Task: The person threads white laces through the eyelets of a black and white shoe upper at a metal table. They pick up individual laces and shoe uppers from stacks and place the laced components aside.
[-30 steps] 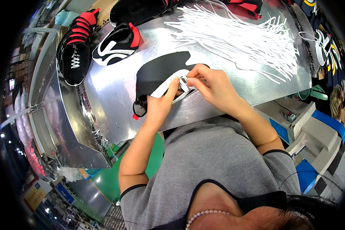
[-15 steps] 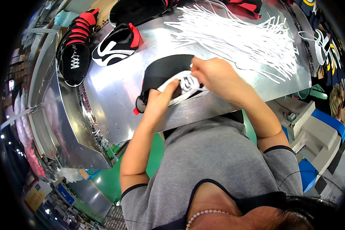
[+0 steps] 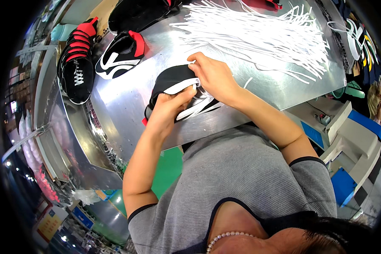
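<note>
A black shoe upper [image 3: 169,77] with a white side panel and a red heel tab lies on the metal table in front of me. My left hand [image 3: 167,111] is closed on its near side, thumb pressed against the white panel. Close to the toe end, my right hand [image 3: 216,78] pinches a white shoelace, whose end just shows at the fingertips. Loose white lace [image 3: 197,109] trails along the near side of the upper and out past my right wrist. My fingers hide most of the eyelets.
A large heap of white laces [image 3: 258,36] spreads over the far right of the metal table [image 3: 279,91]. Another black, white and red upper [image 3: 119,56] lies to the left. Black uppers with red straps [image 3: 75,63] stack at the left edge. A grey-blue machine [image 3: 347,139] stands right.
My right hand has shifted left and slightly away from me, turning over the upper. The upper has tilted, and my view has shifted slightly.
</note>
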### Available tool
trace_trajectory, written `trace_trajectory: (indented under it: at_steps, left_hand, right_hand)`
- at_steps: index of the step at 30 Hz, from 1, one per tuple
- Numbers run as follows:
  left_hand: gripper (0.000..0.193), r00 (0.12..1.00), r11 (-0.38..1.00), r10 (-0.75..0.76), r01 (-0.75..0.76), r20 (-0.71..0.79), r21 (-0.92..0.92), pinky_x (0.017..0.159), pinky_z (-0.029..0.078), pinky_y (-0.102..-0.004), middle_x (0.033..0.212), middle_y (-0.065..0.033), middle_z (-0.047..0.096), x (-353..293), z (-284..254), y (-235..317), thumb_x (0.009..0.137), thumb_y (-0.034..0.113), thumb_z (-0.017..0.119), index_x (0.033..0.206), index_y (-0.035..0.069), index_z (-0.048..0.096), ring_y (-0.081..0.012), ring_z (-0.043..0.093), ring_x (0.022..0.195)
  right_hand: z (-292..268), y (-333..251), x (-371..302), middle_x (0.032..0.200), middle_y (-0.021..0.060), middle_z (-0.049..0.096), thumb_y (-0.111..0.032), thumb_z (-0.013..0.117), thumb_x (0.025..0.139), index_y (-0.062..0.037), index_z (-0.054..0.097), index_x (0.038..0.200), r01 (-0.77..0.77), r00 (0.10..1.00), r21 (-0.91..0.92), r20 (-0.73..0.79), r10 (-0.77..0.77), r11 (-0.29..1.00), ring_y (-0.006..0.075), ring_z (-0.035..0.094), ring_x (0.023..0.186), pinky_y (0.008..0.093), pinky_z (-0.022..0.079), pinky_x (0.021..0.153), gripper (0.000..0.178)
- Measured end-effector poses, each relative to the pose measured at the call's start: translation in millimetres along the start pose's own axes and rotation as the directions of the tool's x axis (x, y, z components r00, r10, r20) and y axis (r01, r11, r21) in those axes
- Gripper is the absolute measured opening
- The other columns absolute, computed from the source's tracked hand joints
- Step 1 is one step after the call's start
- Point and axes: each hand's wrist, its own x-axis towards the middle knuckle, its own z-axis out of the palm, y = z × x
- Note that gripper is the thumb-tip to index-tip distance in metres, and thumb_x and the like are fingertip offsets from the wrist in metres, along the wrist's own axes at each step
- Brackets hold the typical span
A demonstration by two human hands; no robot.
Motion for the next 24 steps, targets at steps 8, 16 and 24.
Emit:
trace_trajectory:
  at_steps: [8,16,24]
  left_hand:
    - [0.014,0.85,0.696,0.515,-0.49,-0.111,-0.525,0.07,0.04,-0.0271,0.084,-0.0024,0.051,-98,-32,53,0.085,-0.001,0.061,0.099,-0.002,0.061,-0.0133,0.048,0.076]
    - [0.013,0.655,0.152,0.728,-0.44,0.201,0.885,0.08,0.048,-0.0348,0.097,-0.0108,0.063,-23,9,-27,0.08,0.002,0.073,0.09,0.003,0.064,-0.0266,0.061,0.09]
    - [0.021,0.653,0.159,0.745,-0.369,0.134,0.916,0.069,0.048,-0.0355,0.09,-0.0073,0.069,-9,5,-35,0.077,0.008,0.078,0.094,0.005,0.066,-0.0279,0.063,0.076]
  right_hand:
    - [12,10,11,0.085,0.0159,0.069,-0.018,0.056,0.098,-0.006,0.056,0.113,-0.02,0.989,-0.081,-0.144,0.009,0.997,0.0375,0.066,0.08,0.0442,0.051,0.071,0.02]
    - [-20,-9,0,0.085,0.01,0.069,-0.014,0.058,0.097,-0.0015,0.057,0.114,-0.074,0.989,0.503,-0.073,0.128,0.861,0.0167,0.064,0.073,0.0276,0.05,0.067,0.021]
    - [-37,-15,-69,0.085,0.0153,0.068,-0.013,0.058,0.096,-0.0016,0.055,0.104,-0.07,0.993,0.286,0.106,0.041,0.956,0.0306,0.067,0.073,0.0376,0.05,0.066,0.014]
